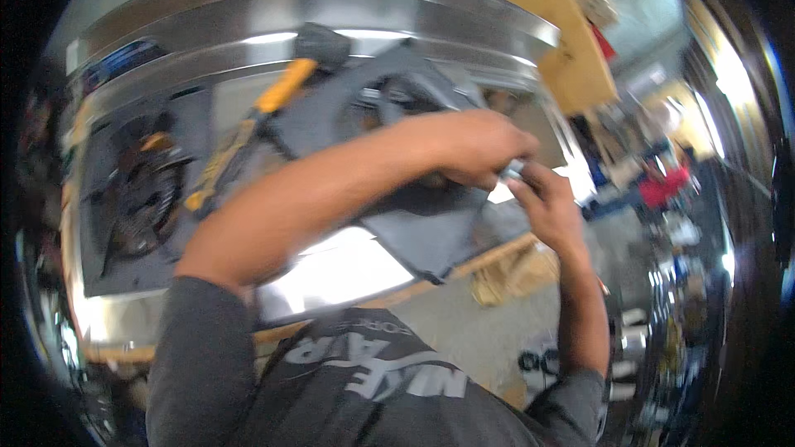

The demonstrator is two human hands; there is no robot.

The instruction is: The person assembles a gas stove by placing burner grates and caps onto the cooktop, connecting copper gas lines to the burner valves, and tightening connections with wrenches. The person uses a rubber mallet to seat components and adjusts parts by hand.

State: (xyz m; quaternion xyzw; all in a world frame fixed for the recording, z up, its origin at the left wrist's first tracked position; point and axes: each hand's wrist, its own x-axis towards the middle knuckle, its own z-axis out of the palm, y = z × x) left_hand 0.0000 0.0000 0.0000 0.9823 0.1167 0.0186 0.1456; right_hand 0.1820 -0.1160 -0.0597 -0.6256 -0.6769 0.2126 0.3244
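My left hand (487,149) reaches across to the right, its fingers curled closed. Against it is my right hand (551,203), with thumb and fingers pinched together. A small silvery metal piece (513,170) shows between the two hands, and both grip it; its exact kind is too blurred to tell. Beneath my left forearm lies a dark grey square panel (422,240) with a round black part (397,95) in its middle, partly hidden by the arm. To the left of that panel rests a mallet (286,87) with a black head and a yellow-and-black handle.
A second dark panel (103,261) with a round black fitting lies at the table's left. The shiny steel table (331,277) has a raised back edge. Beyond its right end stands a cardboard box (571,50). A person in red (662,189) is farther right.
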